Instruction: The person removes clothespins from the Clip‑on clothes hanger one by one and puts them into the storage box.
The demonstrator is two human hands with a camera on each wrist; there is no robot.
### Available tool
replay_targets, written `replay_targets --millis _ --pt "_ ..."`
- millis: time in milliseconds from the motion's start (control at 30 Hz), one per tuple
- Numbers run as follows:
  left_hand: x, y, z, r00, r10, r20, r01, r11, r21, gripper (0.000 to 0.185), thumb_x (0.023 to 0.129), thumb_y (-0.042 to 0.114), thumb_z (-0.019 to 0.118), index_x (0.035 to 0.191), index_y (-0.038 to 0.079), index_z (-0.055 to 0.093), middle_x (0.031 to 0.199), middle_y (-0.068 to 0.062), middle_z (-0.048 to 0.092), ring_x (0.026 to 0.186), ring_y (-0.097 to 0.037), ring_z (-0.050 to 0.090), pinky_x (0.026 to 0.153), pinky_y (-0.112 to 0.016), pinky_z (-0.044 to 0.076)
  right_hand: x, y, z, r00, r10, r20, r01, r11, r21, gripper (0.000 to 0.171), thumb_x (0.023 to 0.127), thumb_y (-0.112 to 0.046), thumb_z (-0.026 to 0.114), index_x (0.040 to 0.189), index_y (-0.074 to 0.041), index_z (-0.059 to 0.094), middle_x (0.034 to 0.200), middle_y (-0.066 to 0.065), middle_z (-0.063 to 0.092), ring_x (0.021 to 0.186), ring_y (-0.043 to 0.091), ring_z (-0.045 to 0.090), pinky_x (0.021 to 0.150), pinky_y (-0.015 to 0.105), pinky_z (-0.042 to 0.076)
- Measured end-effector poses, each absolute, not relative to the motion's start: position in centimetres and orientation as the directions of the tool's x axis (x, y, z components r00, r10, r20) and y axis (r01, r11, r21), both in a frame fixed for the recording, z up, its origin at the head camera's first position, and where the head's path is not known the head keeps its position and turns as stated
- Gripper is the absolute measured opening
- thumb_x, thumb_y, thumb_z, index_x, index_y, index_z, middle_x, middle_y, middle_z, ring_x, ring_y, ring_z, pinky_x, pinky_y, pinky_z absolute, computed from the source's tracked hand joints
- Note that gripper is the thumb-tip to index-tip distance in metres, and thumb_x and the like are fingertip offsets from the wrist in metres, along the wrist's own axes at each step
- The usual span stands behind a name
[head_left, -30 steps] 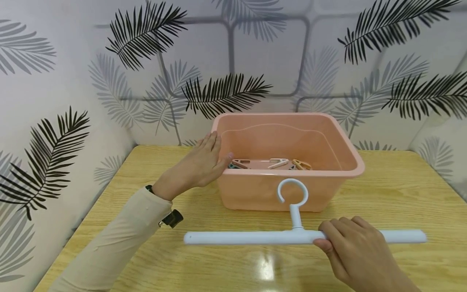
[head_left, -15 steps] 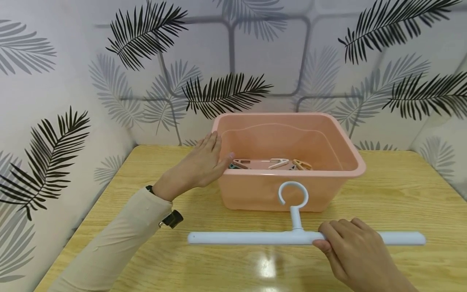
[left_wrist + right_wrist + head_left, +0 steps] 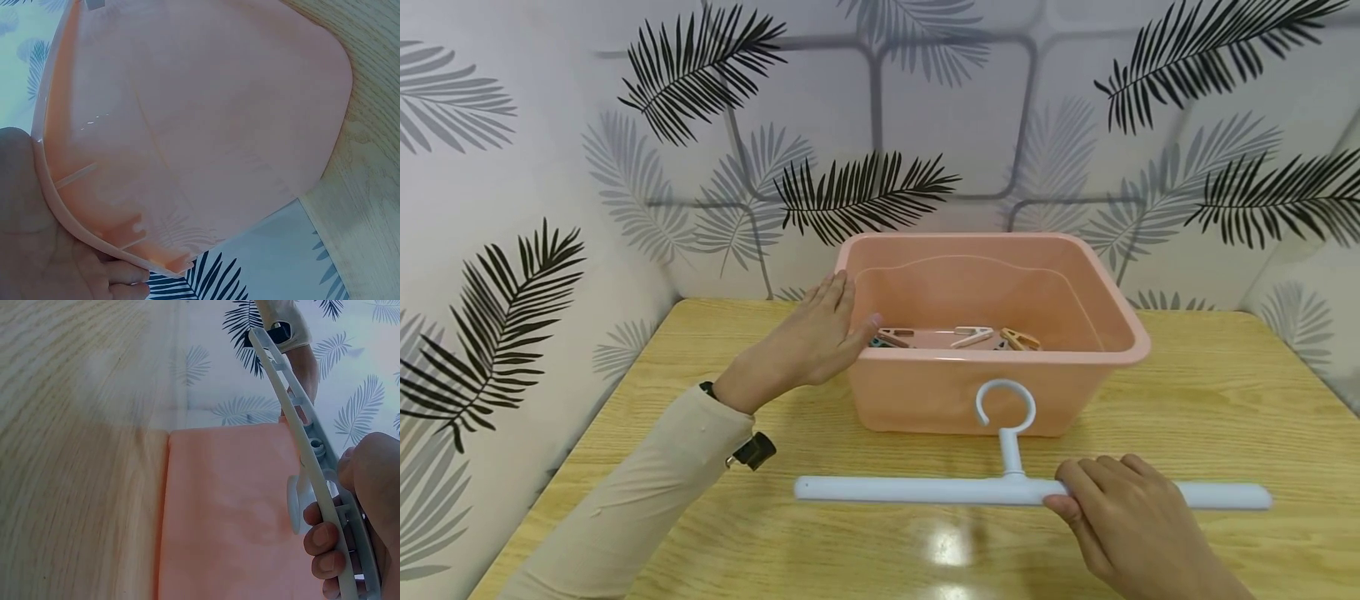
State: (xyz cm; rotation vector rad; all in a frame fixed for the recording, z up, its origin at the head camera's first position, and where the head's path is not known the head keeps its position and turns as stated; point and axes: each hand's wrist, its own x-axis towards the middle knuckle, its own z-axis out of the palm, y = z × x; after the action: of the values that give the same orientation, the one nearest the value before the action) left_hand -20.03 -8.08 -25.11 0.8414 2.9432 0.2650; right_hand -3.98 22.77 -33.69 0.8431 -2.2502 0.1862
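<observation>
Gripping hanger [image 3: 925,490] before basin [image 3: 992,333], right hand [image 3: 1123,521] clenched around bar.
Keep left hand [image 3: 808,342] flat, fingers released against basin wall.

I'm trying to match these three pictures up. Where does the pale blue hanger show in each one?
Head view: the hanger lies across the table in front of the pink tub, the right hand gripping its bar.
Left wrist view: not in it; only the tub's wall, the left hand against it.
Right wrist view: the hanger runs diagonally along the right edge, fingers curled round it.
Shared landmark: the pink tub.
</observation>
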Motion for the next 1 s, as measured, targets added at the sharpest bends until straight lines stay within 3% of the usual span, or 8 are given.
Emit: replay_targets --millis 1000 --pt "-20.1 -8.2 -25.4 -0.847 0.531 -0.005 0.52 0.831 0.196 0.075 0.104 0.048 0.02 0.148 -0.011 0.009 0.157 -0.027 0.002 0.146 -0.038 0.0 0.117 -0.043 0.005 -4.6 22.6 -35.9 -0.549 -0.532 0.645 -0.639 0.764 0.086 0.047 0.105 -0.043 0.023 0.07 -0.017 0.039 0.062 -0.015 0.028 0.052 0.008 0.037 0.052 0.025 0.033"
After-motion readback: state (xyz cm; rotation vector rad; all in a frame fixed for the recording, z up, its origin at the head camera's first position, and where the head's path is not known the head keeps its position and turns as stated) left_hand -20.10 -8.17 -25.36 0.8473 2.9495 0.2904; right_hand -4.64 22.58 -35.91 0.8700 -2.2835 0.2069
